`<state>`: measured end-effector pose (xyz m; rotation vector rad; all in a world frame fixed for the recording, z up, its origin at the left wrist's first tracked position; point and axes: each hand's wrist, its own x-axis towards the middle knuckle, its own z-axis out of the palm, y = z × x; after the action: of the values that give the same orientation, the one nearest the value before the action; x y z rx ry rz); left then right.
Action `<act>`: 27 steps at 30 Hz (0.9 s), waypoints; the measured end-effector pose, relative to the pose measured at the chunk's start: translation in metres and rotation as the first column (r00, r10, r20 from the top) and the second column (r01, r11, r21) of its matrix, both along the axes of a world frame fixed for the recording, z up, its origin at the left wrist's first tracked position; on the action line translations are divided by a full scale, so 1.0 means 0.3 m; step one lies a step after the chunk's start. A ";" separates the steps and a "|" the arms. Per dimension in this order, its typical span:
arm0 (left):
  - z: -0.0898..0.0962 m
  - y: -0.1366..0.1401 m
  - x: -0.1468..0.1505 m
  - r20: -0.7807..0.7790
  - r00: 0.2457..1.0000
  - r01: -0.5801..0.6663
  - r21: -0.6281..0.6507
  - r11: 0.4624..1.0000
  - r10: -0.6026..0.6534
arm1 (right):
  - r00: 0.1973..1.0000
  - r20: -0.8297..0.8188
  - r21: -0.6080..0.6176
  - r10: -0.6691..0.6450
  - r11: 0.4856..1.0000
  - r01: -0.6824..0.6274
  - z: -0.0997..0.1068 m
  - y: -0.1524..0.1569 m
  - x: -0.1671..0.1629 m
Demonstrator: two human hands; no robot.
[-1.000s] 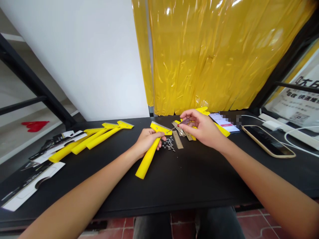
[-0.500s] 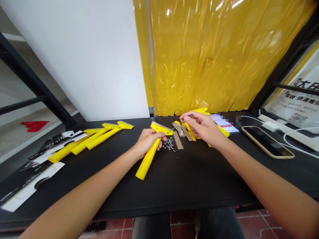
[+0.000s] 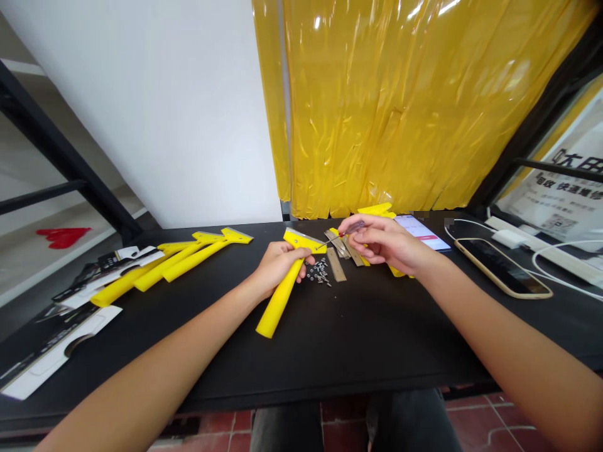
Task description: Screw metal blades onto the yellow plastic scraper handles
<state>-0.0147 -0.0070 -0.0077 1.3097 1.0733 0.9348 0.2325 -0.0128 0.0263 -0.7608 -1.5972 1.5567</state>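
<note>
My left hand (image 3: 281,267) is closed around the neck of a yellow scraper (image 3: 276,306), whose wide head points away from me and whose handle slants toward me. Between the fingers of my right hand (image 3: 384,242) is a screwdriver (image 3: 335,238) with a thin metal shaft. Its tip meets the right part of the scraper's head, where a small screw seems to sit. Just right of my left hand lies a loose pile of small screws and nuts (image 3: 320,272). Flat blades in brownish wrapping (image 3: 336,265) lie beside the pile, partly under my right hand.
Several yellow scrapers (image 3: 193,260) lie at the left, near black-and-white card sleeves (image 3: 61,351). More yellow pieces (image 3: 375,209) are behind my right hand. A phone with a lit screen (image 3: 419,231), a dark phone (image 3: 502,267) and a white power strip (image 3: 546,248) with cables occupy the right.
The fingers of my right hand have shifted and turned on the screwdriver's handle, with the lower fingers now more curled. The tip stays at the scraper's head; my left hand hardly moves.
</note>
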 end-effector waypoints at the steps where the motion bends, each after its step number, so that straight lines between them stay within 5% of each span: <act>1: -0.001 0.001 -0.001 -0.002 1.000 0.001 0.000 1.000 -0.001 | 1.000 0.002 -0.001 0.003 1.000 -0.003 -0.001 0.000 0.000; 14: -0.016 0.007 -0.004 -0.035 0.999 0.014 0.006 1.000 -0.014 | 0.999 -0.032 0.046 0.019 0.999 -0.017 -0.023 0.000 -0.014; 20: -0.021 0.009 -0.007 -0.031 0.999 0.028 0.012 1.000 -0.028 | 0.978 0.025 0.153 -0.208 0.967 0.202 -0.020 0.002 -0.036; 22: -0.019 0.008 -0.006 -0.037 0.999 0.026 0.003 1.000 -0.026 | 0.929 0.114 0.324 -0.353 0.897 0.301 -0.021 0.004 -0.039; 27: -0.019 0.008 -0.006 -0.060 0.998 0.010 -0.016 1.000 -0.011 | 0.597 0.319 0.808 -0.736 0.540 0.235 -0.021 0.002 -0.027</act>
<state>-0.0166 -0.0045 -0.0135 1.3369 1.1170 0.8825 0.2245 -0.0124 0.0201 -1.2431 -1.9661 0.1177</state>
